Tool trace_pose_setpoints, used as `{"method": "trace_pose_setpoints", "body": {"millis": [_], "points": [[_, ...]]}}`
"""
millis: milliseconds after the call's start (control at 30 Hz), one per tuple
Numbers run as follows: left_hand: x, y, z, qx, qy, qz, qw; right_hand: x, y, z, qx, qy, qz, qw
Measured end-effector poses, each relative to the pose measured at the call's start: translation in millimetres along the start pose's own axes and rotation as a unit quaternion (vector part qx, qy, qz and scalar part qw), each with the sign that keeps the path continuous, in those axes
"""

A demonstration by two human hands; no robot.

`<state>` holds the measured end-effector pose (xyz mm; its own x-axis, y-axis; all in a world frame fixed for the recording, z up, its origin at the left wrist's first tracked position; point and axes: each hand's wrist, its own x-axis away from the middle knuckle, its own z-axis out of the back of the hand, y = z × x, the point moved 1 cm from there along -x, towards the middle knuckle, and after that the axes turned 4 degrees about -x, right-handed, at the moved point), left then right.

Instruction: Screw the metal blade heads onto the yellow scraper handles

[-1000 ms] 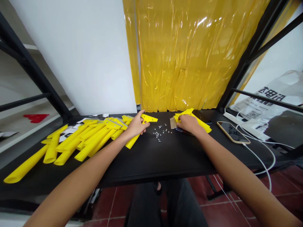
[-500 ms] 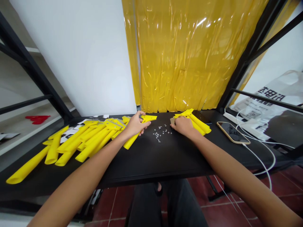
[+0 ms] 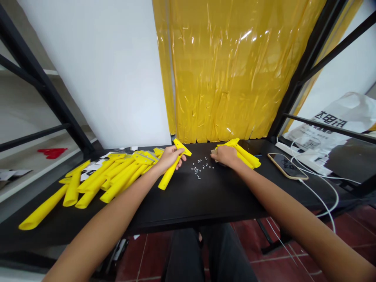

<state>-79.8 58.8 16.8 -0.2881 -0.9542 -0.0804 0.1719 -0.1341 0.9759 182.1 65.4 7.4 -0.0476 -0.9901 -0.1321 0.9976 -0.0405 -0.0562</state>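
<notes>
My left hand [image 3: 170, 158] is closed around the shaft of a yellow plastic scraper handle [image 3: 166, 179], its T-shaped head with small holes pointing up and away from me. My right hand [image 3: 227, 156] is curled down at the table, its fingertips against a small flat grey-brown piece [image 3: 214, 155]; what lies under the fingers is hidden. Beside and behind that hand lie more yellow handles [image 3: 248, 156]. Small loose screws and nuts [image 3: 199, 169] are scattered on the black table between my hands.
Several yellow scrapers [image 3: 120, 174], some with grey metal strips at their heads, are piled at the left. A phone [image 3: 287, 166] with a white cable [image 3: 320, 192] lies at the right. Black frame posts [image 3: 293, 82] and a white plastic bag [image 3: 331, 121] stand beyond.
The handle in my left hand has turned so its head shows face up and angles more upright. My right hand stays by the grey-brown piece. The view has shifted slightly.
</notes>
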Motion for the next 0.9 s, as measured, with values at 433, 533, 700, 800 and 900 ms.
{"method": "trace_pose_setpoints", "body": {"millis": [433,533,700,800,900], "points": [[5,2,-5,0.068,-0.083,0.039,0.993,-30,5,11,-0.176,-0.056,-0.016,0.983],[4,-1,-6,0.081,-0.099,0.039,0.991,-26,4,14,-0.343,-0.041,0.088,0.934],[1,-9,-7,0.070,-0.107,0.035,0.991,-6,-25,7,-0.589,-0.103,0.157,0.786],[1,-12,-8,0.059,-0.125,0.005,0.990,4,-43,1,-0.622,-0.140,0.164,0.753],[2,-11,-9,0.044,-0.146,-0.020,0.988,10,-50,0,-0.622,-0.134,0.163,0.754]]}}
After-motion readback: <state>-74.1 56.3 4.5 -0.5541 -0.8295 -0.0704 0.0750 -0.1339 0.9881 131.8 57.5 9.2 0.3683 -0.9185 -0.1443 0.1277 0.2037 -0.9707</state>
